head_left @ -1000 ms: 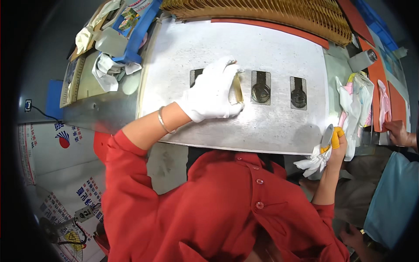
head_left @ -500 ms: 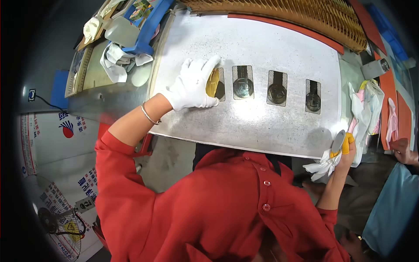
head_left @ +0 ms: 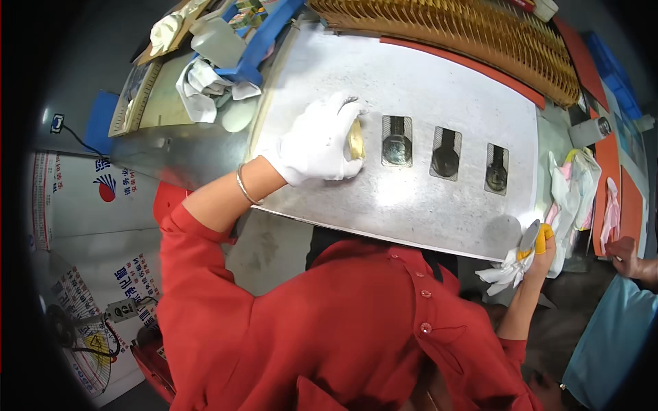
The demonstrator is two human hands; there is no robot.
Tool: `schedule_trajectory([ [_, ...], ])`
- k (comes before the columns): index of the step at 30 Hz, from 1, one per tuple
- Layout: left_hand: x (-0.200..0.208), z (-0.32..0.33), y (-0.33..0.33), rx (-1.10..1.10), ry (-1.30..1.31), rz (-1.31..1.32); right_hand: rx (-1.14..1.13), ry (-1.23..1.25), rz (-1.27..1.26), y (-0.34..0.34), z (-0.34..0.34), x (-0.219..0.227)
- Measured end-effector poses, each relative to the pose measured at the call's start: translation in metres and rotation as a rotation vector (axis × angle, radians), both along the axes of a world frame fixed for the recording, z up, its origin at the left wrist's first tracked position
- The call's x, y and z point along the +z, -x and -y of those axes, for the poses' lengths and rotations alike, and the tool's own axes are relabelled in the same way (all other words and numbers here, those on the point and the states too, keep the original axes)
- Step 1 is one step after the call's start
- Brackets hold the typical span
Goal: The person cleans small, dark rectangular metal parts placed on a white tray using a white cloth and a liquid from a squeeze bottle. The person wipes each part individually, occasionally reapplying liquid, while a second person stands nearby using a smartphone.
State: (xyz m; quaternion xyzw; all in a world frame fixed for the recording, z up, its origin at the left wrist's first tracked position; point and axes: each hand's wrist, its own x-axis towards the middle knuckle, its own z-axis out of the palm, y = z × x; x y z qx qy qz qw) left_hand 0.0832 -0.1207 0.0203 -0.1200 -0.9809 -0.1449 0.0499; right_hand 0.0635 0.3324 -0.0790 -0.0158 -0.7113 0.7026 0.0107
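My left hand (head_left: 315, 140), in a white glove, is closed round a shiny gold piece (head_left: 356, 140) above the grey-white worktop (head_left: 439, 222). The piece's edge shows between the thumb and fingers; the glove hides the rest. To the right, three small rectangular mesh-patterned plates, a left one (head_left: 397, 142), a middle one (head_left: 445, 154) and a right one (head_left: 497, 168), lie in a row, each with a dark round medallion shape. At the front right corner my right hand (head_left: 543, 259), with yellow finger covers, grips a flat grey rounded piece (head_left: 530, 235) and a crumpled white glove (head_left: 507, 272).
A rack of gold-brown upright slats (head_left: 452, 34) runs along the back. A blue tray (head_left: 257, 51) and white cloths (head_left: 200, 85) sit at the back left. At right are pale cloths (head_left: 574, 181) and a co-worker's hand (head_left: 622, 255).
The gold piece has turned and shows more edge-on in my left hand. The dark plate that showed beside it is out of sight. The whole view has shifted slightly.
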Motion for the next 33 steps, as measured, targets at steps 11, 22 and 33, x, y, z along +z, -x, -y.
schedule_trajectory([
  [11,-0.026,0.092,-0.014,-0.046,-0.583,0.206,0.084,0.074,0.05,0.002,-0.008,-0.001],
  [22,0.01,0.05,0.016,-0.068,-0.638,0.672,0.111,0.103,0.044,0.004,-0.021,-0.009],
  [33,0.028,0.038,0.013,0.04,-0.636,0.728,0.083,0.088,0.032,0.002,-0.01,-0.002],
])
